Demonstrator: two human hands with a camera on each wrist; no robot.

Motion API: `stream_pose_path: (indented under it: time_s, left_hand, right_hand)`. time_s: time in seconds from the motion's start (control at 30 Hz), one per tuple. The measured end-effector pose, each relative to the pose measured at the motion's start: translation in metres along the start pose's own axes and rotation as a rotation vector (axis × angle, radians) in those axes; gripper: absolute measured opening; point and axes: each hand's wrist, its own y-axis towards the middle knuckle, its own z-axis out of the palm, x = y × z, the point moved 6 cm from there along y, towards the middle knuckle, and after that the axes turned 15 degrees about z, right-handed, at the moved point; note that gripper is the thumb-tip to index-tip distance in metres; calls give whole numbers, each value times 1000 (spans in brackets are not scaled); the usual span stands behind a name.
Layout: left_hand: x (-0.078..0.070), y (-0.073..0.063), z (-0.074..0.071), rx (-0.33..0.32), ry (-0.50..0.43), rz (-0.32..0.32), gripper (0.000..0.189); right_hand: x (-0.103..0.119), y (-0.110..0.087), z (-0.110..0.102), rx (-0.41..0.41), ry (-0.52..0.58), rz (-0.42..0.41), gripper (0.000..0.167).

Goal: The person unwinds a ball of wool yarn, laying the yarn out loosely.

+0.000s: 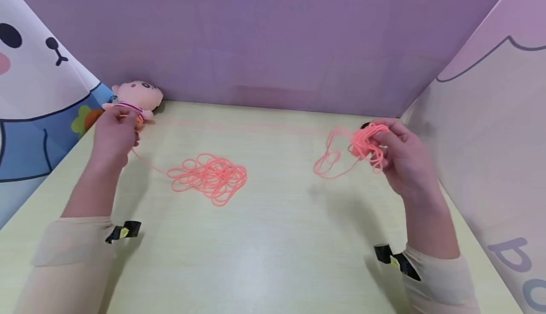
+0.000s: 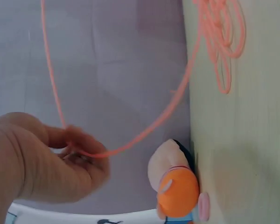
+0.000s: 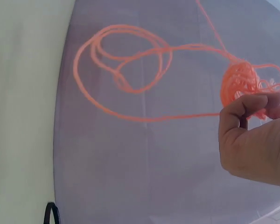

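Coral yarn bundle (image 1: 362, 142) is up in the R hand (image 1: 407, 162), over the far R part of the table (image 1: 277, 243); we see fingers + thumb pinching it. Loose loops (image 1: 321, 166) trail off its L side. L hand (image 1: 113, 136) pinches a thin yarn strand (image 2: 154, 123); in L wrist view we see one length running to the yarn pile (image 1: 209, 176) and another going up out of frame. Faint blurred line shows btwn the hands in head view, prob. yarn; can't trace it fully. Pile lies tangled on the table, L of ctr, btwn the hands, apart from both. Plush toy (image 1: 138, 97), pale pink head w/ orange lower part, sits at far L corner, just past the L hand; we see a gap btwn them in L wrist view. Purple backdrop (image 1: 273, 39) behind, cartoon panel (image 1: 42, 82) on L, pale printed panel (image 1: 490, 139) on R.
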Motion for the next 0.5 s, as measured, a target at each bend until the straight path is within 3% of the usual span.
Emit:
stream_pose_path:
  time_s: [0.1,0.2,0.3,0.37,0.5]
  left_hand:
    - [-11,-5,19,124,232,119,45]
    - [-34,-19,47,240,298,254,43]
    - [-62,-40,84,354,231,412,31]
    - [-78,-58,110,445,146,482,24]
    - [-101,-94,160,634,-30,546,17]
  right_hand:
    - [-8,1,12,60,-68,29,17]
    - [-15,-1,21,97,-93,63,19]
    - [-20,-3,27,123,-105,94,19]
    - [-23,-4,31,140,-102,118,20]
    - [-26,-6,35,156,-104,142,20]
